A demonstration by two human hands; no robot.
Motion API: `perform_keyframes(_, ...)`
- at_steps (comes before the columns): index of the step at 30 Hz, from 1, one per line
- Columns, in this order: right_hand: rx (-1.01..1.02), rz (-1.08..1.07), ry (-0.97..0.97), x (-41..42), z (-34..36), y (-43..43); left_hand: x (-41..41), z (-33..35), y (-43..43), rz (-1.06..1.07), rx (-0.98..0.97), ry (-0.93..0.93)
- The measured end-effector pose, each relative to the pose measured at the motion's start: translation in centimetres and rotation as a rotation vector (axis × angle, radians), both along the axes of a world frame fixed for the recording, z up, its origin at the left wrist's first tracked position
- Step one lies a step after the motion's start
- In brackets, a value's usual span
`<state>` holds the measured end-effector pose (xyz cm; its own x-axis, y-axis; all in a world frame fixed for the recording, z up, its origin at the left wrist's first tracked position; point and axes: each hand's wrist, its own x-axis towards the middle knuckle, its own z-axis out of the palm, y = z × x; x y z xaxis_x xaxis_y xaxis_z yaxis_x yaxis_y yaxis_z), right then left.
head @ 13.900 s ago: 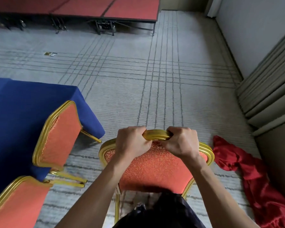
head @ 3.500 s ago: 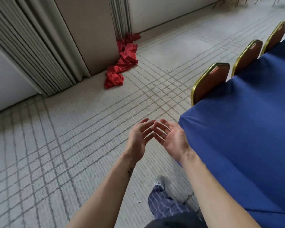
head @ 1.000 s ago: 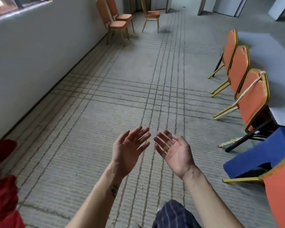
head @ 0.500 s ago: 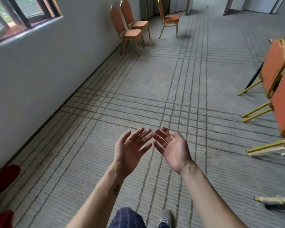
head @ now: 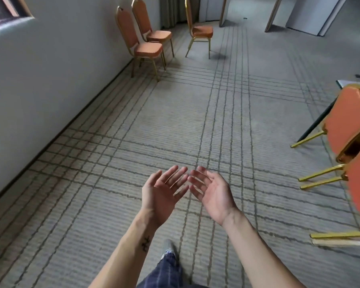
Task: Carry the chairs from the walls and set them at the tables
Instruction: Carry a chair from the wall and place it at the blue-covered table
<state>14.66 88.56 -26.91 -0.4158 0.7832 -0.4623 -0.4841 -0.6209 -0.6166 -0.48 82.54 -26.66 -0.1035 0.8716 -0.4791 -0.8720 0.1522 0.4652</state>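
My left hand (head: pixel 161 193) and my right hand (head: pixel 212 193) are held out in front of me, palms up, fingers apart, holding nothing. Far ahead, two orange chairs with gold frames (head: pixel 142 41) stand side by side against the left wall. A third orange chair (head: pixel 197 30) stands alone a little to their right, away from the wall. At the right edge, two more orange chairs (head: pixel 345 125) are set at a table whose pale corner (head: pixel 349 82) just shows.
Grey carpet with dark grid lines (head: pixel 195 125) stretches between me and the far chairs. The pale wall (head: pixel 50 69) runs along the left. Leaning panels (head: pixel 303 13) stand at the far right. Gold chair legs (head: pixel 320 177) stick out onto the floor at right.
I have walked forward along the wall; the far chairs are nearer and larger. The red cloth at bottom left has left the view. Both hands stay open and empty.
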Motion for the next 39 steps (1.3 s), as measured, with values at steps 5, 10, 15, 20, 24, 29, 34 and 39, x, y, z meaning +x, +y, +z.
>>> perform_keyframes(5,0.031,-0.014,-0.006,-5.9,2.8,11.2,-6.6,2.7,12.3,-0.07,0.043,0.039)
perform_keyframes(10,0.039,-0.015,0.001,-10.7,2.6,22.5,-11.1,2.6,23.9,-0.103,0.045,0.032)
perform_keyframes(15,0.02,0.016,0.013,-14.7,-0.2,36.2,-14.8,0.3,37.2,-0.055,0.011,0.029)
perform_keyframes(20,0.01,0.075,0.037,-18.3,-0.5,50.9,-18.1,0.6,51.1,-0.021,0.01,0.048)
perform_keyframes(24,0.032,0.137,0.016,-21.4,0.7,61.9,-20.8,1.7,61.2,0.0,0.025,0.052)
perform_keyframes(29,0.025,0.159,0.035,-25.8,0.7,72.9,-25.5,2.0,71.7,0.041,0.042,0.02)
perform_keyframes(34,0.019,0.164,0.013,-32.9,-1.5,85.5,-32.8,-0.7,84.1,0.038,0.038,-0.006)
perform_keyframes(39,0.019,0.157,-0.069,-41.6,-1.9,97.0,-42.0,-2.5,96.1,0.025,0.022,0.011)
